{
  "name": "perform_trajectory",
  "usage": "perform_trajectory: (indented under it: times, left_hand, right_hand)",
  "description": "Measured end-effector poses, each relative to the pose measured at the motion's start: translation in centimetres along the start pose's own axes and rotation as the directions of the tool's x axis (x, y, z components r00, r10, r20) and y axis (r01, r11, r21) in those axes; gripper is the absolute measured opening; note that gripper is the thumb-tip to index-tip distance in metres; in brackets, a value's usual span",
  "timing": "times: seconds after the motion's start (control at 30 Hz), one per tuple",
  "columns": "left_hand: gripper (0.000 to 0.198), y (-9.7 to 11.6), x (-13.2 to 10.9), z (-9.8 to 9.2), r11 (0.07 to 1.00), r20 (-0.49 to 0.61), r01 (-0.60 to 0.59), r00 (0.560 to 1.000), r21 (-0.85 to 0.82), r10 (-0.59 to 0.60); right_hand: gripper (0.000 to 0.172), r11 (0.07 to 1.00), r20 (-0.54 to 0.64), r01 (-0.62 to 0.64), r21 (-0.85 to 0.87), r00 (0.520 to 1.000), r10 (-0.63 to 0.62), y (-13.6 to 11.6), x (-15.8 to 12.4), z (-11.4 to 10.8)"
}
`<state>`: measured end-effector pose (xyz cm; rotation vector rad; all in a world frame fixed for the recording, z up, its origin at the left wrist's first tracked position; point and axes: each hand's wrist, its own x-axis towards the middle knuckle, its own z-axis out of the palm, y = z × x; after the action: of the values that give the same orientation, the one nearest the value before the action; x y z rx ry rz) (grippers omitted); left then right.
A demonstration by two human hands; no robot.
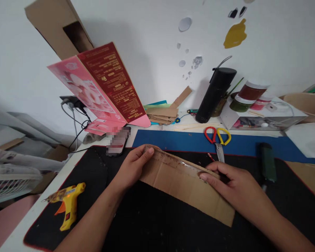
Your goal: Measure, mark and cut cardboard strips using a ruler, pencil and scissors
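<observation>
A long strip of brown cardboard (pixel 183 185) lies slantwise on the black mat (pixel 152 224). A clear ruler (pixel 177 161) rests along its far edge. My left hand (pixel 133 166) grips the left end of the cardboard and ruler, thumb on top. My right hand (pixel 231 187) presses fingers down on the ruler and cardboard at the right part, fingers curled and held together.
A yellow glue gun (pixel 67 204) lies at the mat's left edge. Red and yellow scissors (pixel 217 138) lie beyond the cardboard on a blue sheet (pixel 178 140). A dark green tool (pixel 267 164) is at right. A pink box (pixel 99 87), black bottle (pixel 215 94) and jars (pixel 248 94) stand behind.
</observation>
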<state>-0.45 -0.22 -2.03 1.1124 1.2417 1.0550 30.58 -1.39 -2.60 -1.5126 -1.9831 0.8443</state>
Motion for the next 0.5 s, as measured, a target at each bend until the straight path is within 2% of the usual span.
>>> perform_trajectory:
  times: [0.2,0.37,0.43,0.5]
  left_hand:
    - [0.048,-0.2,0.0,-0.3,1.0,0.005,0.004,1.0,0.004,-0.004]
    - [0.049,-0.1,0.0,-0.7,0.997,-0.043,0.011,0.999,0.071,-0.008]
    - [0.052,0.1,0.1,-1.0,0.998,-0.081,0.028,0.996,0.061,-0.023]
    - [0.05,0.5,0.3,-1.3,0.999,-0.211,0.037,0.977,-0.002,-0.036]
  right_hand:
    - [0.037,1.0,-0.022,-0.016,0.009,1.0,0.016,-0.6,-0.2,0.1]
    - [0.032,0.998,0.01,-0.02,0.061,1.0,0.019,-1.1,0.0,-0.1]
    - [0.031,0.991,-0.062,-0.015,0.134,0.998,0.024,-0.9,0.3,-0.7]
    - [0.033,0.977,-0.222,-0.032,0.21,0.972,0.079,-0.5,0.8,-1.7]
